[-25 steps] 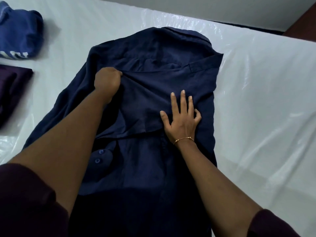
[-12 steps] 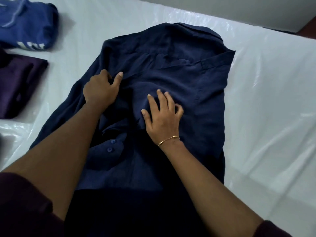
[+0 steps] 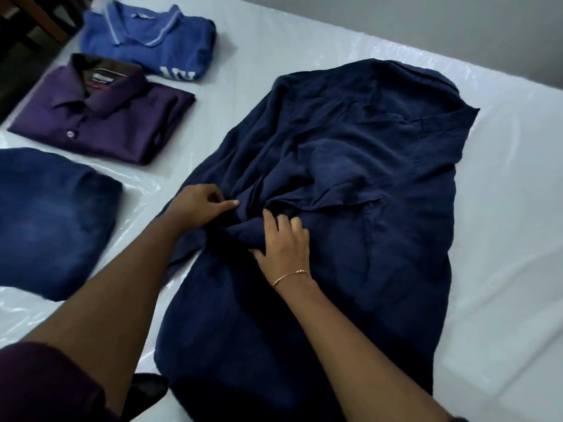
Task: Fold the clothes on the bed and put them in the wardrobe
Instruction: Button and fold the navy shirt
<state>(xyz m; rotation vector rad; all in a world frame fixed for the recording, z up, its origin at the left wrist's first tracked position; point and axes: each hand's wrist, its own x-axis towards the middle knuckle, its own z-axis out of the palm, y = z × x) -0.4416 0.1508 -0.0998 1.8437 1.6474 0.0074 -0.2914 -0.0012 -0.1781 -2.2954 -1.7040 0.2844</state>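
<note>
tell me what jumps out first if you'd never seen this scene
A big navy shirt lies rumpled across the middle of the white bed, with the left hand and right hand both bunching its cloth at the centre. To the left sit three folded garments in a row: a blue polo, a purple shirt and a denim piece.

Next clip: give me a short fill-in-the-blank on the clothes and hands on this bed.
1. Both hands work on the unfolded ____ shirt.
2. The folded purple shirt lies between the blue polo and the folded ____.
3. The bracelet is on the ____ wrist.
4. The left hand grips ____ of that shirt.

Missing words: navy; jeans; right; fabric
</note>
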